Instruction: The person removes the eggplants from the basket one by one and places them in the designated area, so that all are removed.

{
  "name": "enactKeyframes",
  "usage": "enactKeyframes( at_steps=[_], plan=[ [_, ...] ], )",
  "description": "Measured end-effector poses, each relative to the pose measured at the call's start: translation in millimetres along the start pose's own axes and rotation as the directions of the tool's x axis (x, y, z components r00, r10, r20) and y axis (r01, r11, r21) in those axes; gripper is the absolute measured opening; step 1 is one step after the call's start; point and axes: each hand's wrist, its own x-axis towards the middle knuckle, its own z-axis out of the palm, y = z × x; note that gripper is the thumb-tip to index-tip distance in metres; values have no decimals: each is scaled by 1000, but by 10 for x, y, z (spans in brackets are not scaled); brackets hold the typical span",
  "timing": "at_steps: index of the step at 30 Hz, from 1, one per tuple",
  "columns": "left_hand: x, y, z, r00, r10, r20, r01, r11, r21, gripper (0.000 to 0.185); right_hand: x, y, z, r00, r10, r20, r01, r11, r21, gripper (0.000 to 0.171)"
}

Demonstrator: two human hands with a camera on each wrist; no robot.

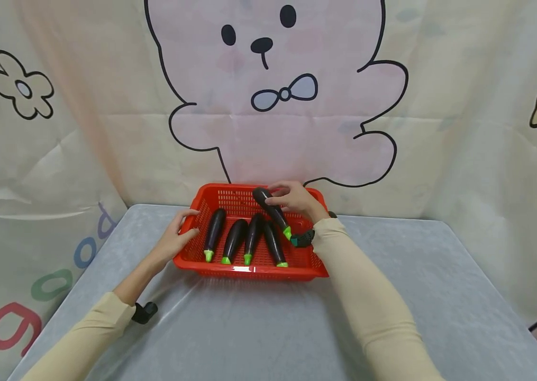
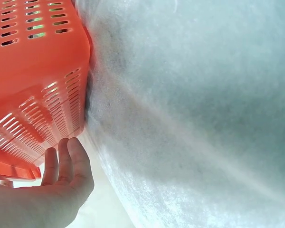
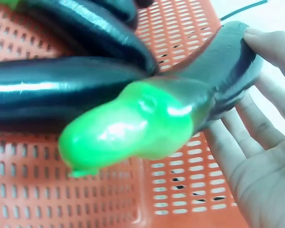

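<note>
"Thumb and fingers of the right hand pinch one eggplant by its dark body — where exactly?"

"At the back of the red basket, its rounded end overlapping the far rim in the head view. Four other eggplants lie inside."

"Which way does it point?"

"Its long axis slants: rounded end up and leftward, green stem end down and rightward. From the right wrist, that stem end juts toward the lower left."

"And the left hand?"

"Thumb spread from the fingers, at the basket's left end — how firmly it touches, I can't tell."

"Anything hidden?"

"A black wrist device blocks some of the basket's right side. The left wrist view cuts the basket off."
</note>
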Motion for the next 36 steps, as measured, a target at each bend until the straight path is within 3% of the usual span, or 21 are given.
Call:
enactKeyframes(
  at_steps=[11, 21, 29, 36],
  plan=[
    [-19, -5, 0, 1000, -12, -8, 12, 1000, 23, 48, -63, 36, -218, 999, -22, 32, 19, 993, 114, 45],
    [-10, -9, 1, 1000, -9, -2, 9, 1000, 23, 47, -149, 17, -324, 1000, -17, -25, 21, 985, 172, 45],
    [-11, -17, -1, 1000, -24, -10, 24, 999, 34, 48, -253, -68, -423, 994, -89, -71, 102, 971, 218, 47],
    [-9, -5, -5, 1000, -23, -15, 23, 999, 36, 48, -414, -163, -522, 987, -101, -121, 127, 964, 232, 46]
  ],
)
